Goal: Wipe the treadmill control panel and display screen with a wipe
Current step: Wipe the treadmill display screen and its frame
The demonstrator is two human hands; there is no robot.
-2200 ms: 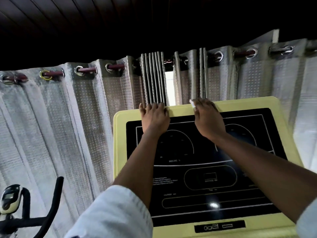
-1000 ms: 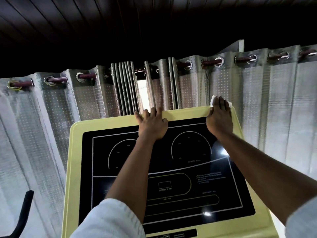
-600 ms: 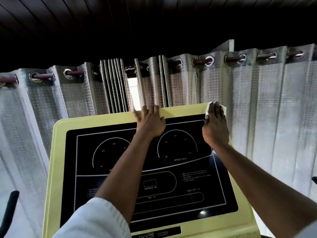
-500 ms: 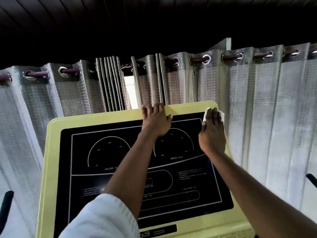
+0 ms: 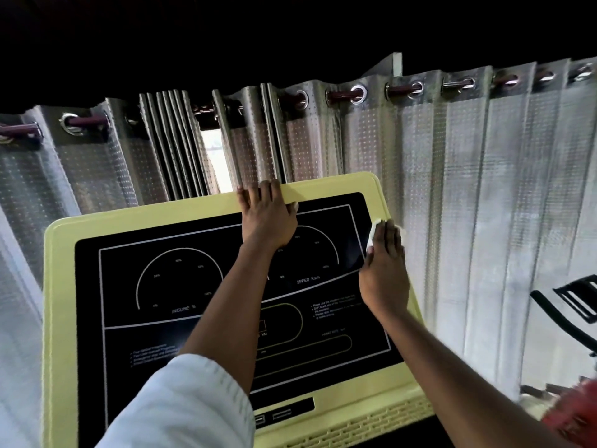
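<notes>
The treadmill control panel has a pale yellow frame around a black display screen with white dial outlines marked INCLINE and SPEED. My left hand lies flat on the panel's top edge, fingers curled over the yellow rim, holding nothing loose. My right hand presses a white wipe against the right side of the panel, where the black screen meets the yellow frame. Only the wipe's edges show past my fingertips.
A silver-grey eyelet curtain hangs close behind and to the right of the panel, with a bright gap above the panel's top edge. Black exercise-machine parts stick in at the right edge. Something red is blurred at lower right.
My right hand has slid the wipe from the panel's top right corner down along the right edge. The left hand has stayed on the top rim. The view has swung to the right.
</notes>
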